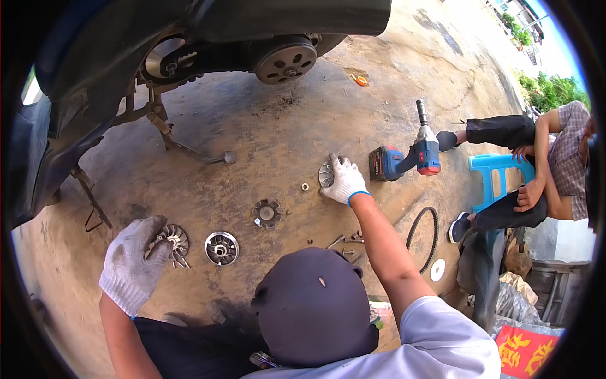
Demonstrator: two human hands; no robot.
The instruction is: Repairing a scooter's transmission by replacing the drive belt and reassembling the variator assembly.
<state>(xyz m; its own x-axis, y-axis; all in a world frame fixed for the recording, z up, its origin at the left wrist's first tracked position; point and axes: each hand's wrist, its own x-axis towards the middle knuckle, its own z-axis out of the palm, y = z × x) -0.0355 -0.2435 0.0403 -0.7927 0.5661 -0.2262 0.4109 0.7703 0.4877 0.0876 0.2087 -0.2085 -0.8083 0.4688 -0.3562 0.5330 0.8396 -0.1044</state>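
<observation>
My right hand (344,180), in a white knit glove with a blue cuff, has its thumb and fingers around a round ribbed metal disc (326,175) on the ground. The glove hides the disc's right side. My left hand (134,262), in a similar glove with grey stains, is curved with thumb and fingers apart. It overlaps the left edge of a finned metal fan disc (177,237); contact cannot be made out. Between the hands lie a round pulley part (221,248), a dark notched plate (267,213) and a small metal ring (305,187).
A scooter (221,38) with an exposed clutch drum (286,64) stands ahead. Right of my right hand are a cordless impact wrench (410,158), a black drive belt (424,237) and a white disc (437,270). Another person (536,170) sits at far right beside a blue stool (486,170).
</observation>
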